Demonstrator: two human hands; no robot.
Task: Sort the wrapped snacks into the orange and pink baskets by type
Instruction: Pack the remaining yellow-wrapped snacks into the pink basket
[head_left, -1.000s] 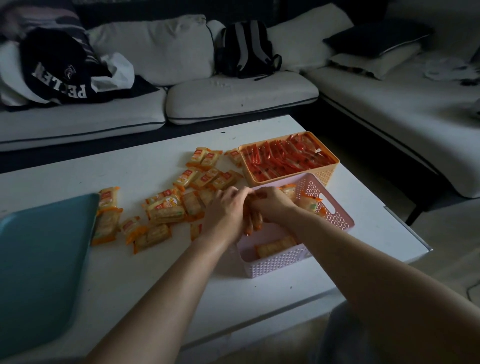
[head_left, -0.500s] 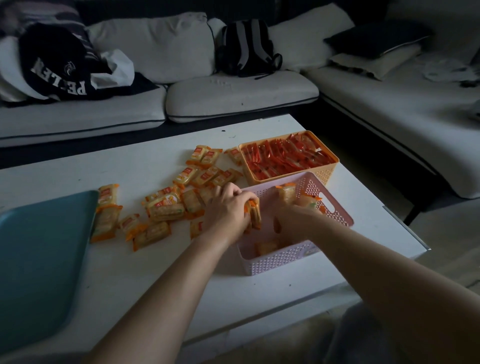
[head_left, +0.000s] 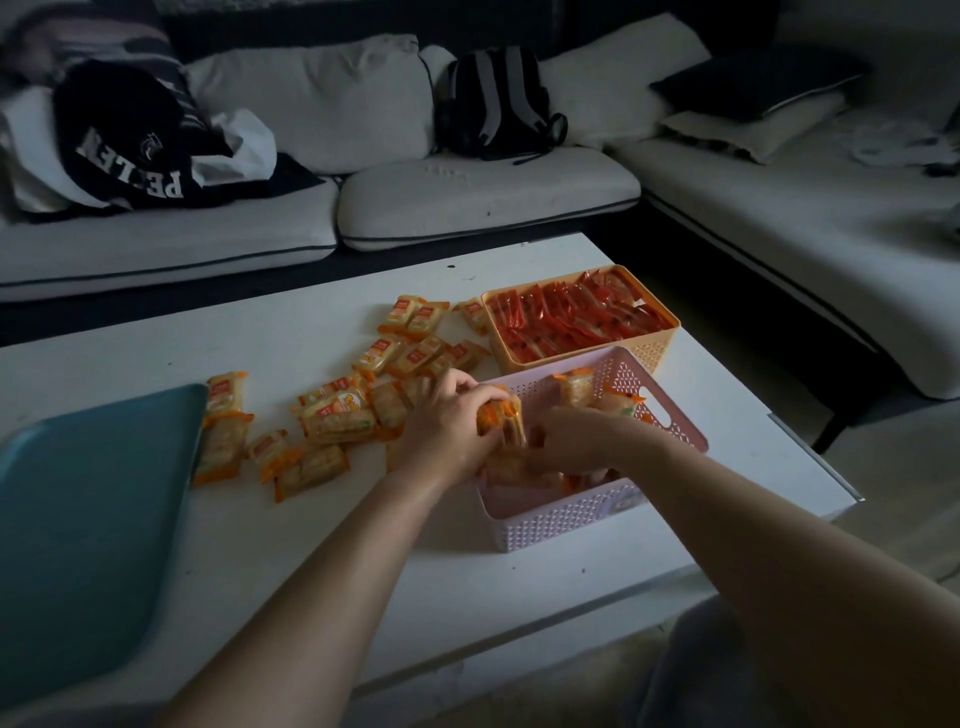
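While my left hand (head_left: 447, 421) grips a stack of yellow packets (head_left: 501, 415) over the pink basket (head_left: 561, 519), my right hand (head_left: 571, 441) sits inside it and I cannot tell its grip. The orange basket (head_left: 654, 348) looks full of red packets (head_left: 571, 322); about 20 loose yellow snacks (head_left: 337, 415) lie unsorted on the table (head_left: 311, 545).
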